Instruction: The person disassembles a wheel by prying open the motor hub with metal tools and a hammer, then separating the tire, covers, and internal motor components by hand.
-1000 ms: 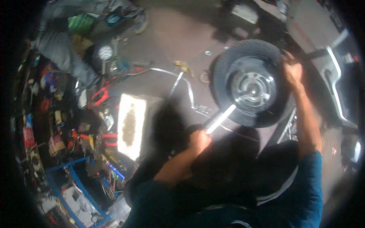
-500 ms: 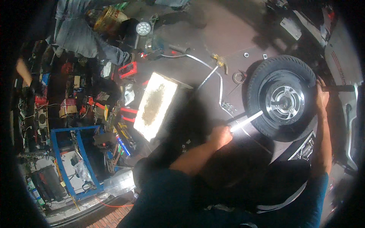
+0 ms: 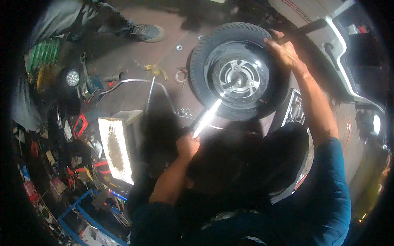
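A black tyre (image 3: pixel 198 78) on a silver wheel rim (image 3: pixel 251 84) lies on the floor in front of me. My left hand (image 3: pixel 188 145) is closed around a long, bright metal bar (image 3: pixel 207 119). Its far tip overlaps the tyre's near side, close to the rim; whether they touch I cannot tell. With fingers curled over the tyre's far right edge, my right hand (image 3: pixel 285 53) grips it. A dark bar (image 3: pixel 305 30) runs from beside that hand toward a white frame; the fingers hide whether it is held.
A yellow-headed hammer (image 3: pixel 156 70), a bent metal rod (image 3: pixel 131 80) and small screws (image 3: pixel 184 111) lie left of the wheel. Further left stands a box with a bright side (image 3: pixel 113 151), near tools. Another person's shoe (image 3: pixel 148 33) is at the back. Scooter bodywork (image 3: pixel 299 10) stands right.
The view has turned and moved right, so the wheel sits further left in the picture. Another person's shoe now shows. Both hands keep their grips on the bar and tyre.
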Demonstrator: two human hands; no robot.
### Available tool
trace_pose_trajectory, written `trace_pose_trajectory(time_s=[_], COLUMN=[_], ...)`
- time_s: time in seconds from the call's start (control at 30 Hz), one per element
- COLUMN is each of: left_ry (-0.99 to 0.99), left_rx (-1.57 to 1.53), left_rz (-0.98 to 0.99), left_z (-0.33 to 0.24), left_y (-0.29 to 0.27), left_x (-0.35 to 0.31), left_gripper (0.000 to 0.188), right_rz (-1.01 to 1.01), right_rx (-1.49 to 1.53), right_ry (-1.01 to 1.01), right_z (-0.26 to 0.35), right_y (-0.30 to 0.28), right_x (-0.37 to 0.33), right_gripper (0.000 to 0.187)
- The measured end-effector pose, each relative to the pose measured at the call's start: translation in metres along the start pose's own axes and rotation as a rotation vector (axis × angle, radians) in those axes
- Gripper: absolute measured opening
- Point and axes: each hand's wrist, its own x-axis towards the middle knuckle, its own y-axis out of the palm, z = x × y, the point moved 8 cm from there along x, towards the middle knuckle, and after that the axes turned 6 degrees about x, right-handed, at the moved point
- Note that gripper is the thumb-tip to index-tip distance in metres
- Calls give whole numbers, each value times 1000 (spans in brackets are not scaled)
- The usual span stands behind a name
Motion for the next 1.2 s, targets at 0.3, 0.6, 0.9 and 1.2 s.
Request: trace_pose_trajectory(time_s=[0.3,0.6,0.9,1.2], left_ry=[61,229,110,116], left_rx=[92,110,-113,-106], left_rz=[-47,-192,-122,-133], left_z=[0,3,-12,-3], left_y=[16,36,6,16], left_x=[6,13,9,16], left_gripper=[24,27,26,28], right_rz=[-95,-214,-297,-182], right_rx=[49,-105,-98,-77], right_ry=[74,-125,-89,40], right_z=[11,49,18,51], right_y=[-8,-32,-33,-34], right_x=[-8,-17,-18,-31], right_gripper=[54,38,45,41])
